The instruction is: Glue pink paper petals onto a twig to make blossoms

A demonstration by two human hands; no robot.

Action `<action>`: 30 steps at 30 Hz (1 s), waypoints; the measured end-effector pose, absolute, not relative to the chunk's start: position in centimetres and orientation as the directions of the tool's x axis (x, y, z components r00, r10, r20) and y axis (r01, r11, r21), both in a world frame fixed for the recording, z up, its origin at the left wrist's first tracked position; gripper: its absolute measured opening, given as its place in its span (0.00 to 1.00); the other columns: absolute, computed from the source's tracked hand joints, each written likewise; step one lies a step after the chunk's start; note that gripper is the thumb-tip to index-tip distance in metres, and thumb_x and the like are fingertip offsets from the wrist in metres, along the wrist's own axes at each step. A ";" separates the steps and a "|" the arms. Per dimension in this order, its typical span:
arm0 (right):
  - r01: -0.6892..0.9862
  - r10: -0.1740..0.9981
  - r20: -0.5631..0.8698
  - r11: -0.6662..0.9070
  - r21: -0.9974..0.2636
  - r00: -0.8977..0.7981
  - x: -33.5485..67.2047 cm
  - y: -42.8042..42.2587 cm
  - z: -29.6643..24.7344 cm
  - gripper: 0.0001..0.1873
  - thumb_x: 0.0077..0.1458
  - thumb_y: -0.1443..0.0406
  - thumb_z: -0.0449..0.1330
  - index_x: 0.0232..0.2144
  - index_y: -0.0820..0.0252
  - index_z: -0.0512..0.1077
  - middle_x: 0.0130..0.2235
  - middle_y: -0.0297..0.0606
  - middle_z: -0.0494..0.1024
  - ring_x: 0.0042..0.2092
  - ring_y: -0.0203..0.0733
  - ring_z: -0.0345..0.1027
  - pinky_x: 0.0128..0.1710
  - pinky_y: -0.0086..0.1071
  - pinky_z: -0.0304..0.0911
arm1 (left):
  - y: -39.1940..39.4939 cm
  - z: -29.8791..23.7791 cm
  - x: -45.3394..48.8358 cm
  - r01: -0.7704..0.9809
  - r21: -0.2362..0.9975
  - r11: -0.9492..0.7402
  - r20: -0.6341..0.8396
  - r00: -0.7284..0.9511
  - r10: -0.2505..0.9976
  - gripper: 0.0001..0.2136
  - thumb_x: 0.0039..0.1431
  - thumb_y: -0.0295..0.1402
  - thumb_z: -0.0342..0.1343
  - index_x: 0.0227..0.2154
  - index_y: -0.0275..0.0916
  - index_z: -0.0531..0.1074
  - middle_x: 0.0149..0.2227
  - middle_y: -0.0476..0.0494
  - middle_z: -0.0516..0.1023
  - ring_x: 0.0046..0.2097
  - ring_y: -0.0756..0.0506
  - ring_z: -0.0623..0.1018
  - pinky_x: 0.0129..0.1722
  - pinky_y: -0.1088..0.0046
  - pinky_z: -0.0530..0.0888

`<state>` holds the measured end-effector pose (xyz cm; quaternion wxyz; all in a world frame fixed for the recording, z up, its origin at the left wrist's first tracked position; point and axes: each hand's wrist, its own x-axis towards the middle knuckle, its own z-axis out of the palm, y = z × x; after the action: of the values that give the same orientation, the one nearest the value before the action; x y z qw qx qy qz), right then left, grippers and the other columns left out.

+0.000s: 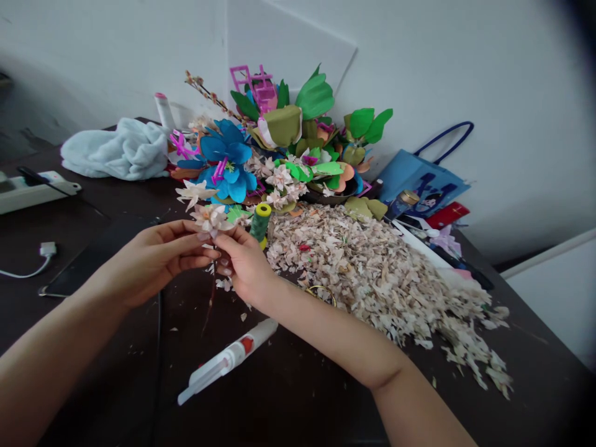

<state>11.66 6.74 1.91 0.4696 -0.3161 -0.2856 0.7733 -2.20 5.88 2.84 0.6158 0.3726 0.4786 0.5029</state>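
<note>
A pale craft flower on a thin brown stem is pinched between both hands above the dark table. My left hand comes from the left, its thumb and fingers closed at the base of the petals. From the right, my right hand grips the same flower just under its head, fingers curled. The stem hangs down below the fingers. A green thread spool with yellow ends stands just behind my right hand. Nearer to me lies a white glue bottle with a red mark.
A wide heap of pale petal scraps covers the right of the table. Behind stand colourful craft flowers, one large and blue. A light blue cloth, a white power strip, a black tablet-like slab and a blue bag lie around.
</note>
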 end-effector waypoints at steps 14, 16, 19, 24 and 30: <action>-0.538 0.889 -0.230 -0.427 -0.727 -0.395 11.9 6.6 1.9 0.08 0.42 0.66 0.63 0.23 0.58 0.65 0.18 0.24 0.65 0.17 0.25 0.50 0.17 0.25 0.37 | 5.8 2.5 -2.2 -0.355 0.902 0.247 -0.233 0.081 0.969 0.08 0.47 0.27 0.64 0.33 0.32 0.77 0.30 0.41 0.83 0.31 0.46 0.83 0.31 0.76 0.81; -0.528 0.890 -0.237 -0.427 -0.735 -0.390 12.0 6.5 1.9 0.08 0.42 0.66 0.63 0.23 0.58 0.65 0.18 0.24 0.64 0.17 0.25 0.51 0.17 0.25 0.37 | 5.9 2.4 -2.2 -0.365 0.897 0.249 -0.234 0.087 0.968 0.07 0.47 0.27 0.64 0.32 0.32 0.77 0.29 0.41 0.83 0.30 0.46 0.83 0.31 0.77 0.81; -0.518 0.896 -0.236 -0.414 -0.748 -0.376 12.0 6.6 2.0 0.08 0.43 0.66 0.62 0.24 0.58 0.65 0.18 0.24 0.64 0.18 0.25 0.51 0.18 0.26 0.38 | 6.0 2.3 -2.2 -0.379 0.892 0.247 -0.231 0.089 0.969 0.06 0.48 0.27 0.63 0.31 0.33 0.77 0.28 0.42 0.83 0.29 0.47 0.83 0.30 0.77 0.81; -0.506 0.902 -0.220 -0.396 -0.767 -0.372 11.9 6.6 1.9 0.08 0.44 0.64 0.63 0.24 0.58 0.65 0.19 0.24 0.65 0.18 0.26 0.52 0.18 0.26 0.40 | 6.0 2.3 -2.2 -0.391 0.885 0.252 -0.238 0.086 0.968 0.05 0.50 0.26 0.62 0.32 0.33 0.77 0.29 0.43 0.83 0.29 0.48 0.82 0.29 0.79 0.80; -0.496 0.902 -0.210 -0.388 -0.777 -0.377 11.8 6.5 1.7 0.09 0.44 0.64 0.64 0.25 0.57 0.65 0.18 0.24 0.64 0.18 0.27 0.52 0.18 0.27 0.41 | 6.0 2.2 -2.3 -0.388 0.883 0.264 -0.251 0.085 0.964 0.05 0.51 0.26 0.62 0.32 0.33 0.77 0.30 0.43 0.83 0.29 0.49 0.82 0.30 0.80 0.81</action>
<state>11.81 6.53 1.68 0.4551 -0.3229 -0.3145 0.7679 -2.35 5.99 2.18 0.6605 0.3257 0.4422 0.5120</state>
